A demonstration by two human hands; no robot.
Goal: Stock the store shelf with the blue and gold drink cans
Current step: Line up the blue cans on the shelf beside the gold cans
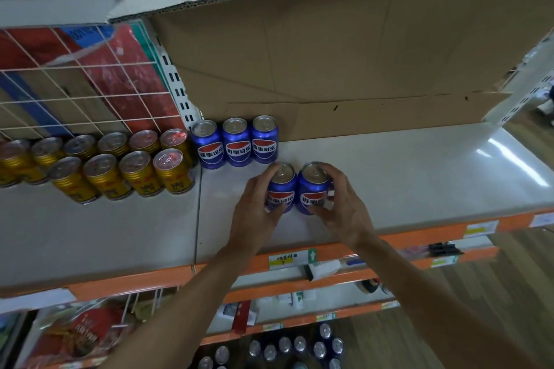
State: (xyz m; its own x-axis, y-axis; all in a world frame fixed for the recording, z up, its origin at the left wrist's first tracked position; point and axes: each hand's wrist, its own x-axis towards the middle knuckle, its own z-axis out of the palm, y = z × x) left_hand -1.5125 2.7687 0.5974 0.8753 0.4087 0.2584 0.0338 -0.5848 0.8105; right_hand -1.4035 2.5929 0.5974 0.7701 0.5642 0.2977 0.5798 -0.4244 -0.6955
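While each hand has a blue can wrapped up, this is the placing step, so let's look at it. The left hand (256, 210) curls its fingers (269, 177) round the left can (281, 186), thumb low on the label. The right hand (344, 207) does the same to the right can (313, 186), fingers over the far side and rim. Both grips are snug, nothing slack. The two cans are upright and touching each other, at or just off the shelf (404, 165); I can't tell whether the bases are down.

Now, where do they go? At 11 o'clock from the pair stands the back row (236, 144) of three blue cans, labels forward, tight against the cardboard (329, 54). The gold cans (120, 168) fill the bay out at 9 o'clock. Bare shelf runs off to 3 o'clock.

My read: slide the pair towards 12 o'clock and extend that row, beside the third can. Keep them vertical, push from low down so they don't tip, turn the labels to 6 o'clock, and let go only once the bases sit flat. Watch the left knuckles, which are near the end can and could nudge it. Spare cans (284, 347) sit down at 6 o'clock, so there's plenty left to stock.
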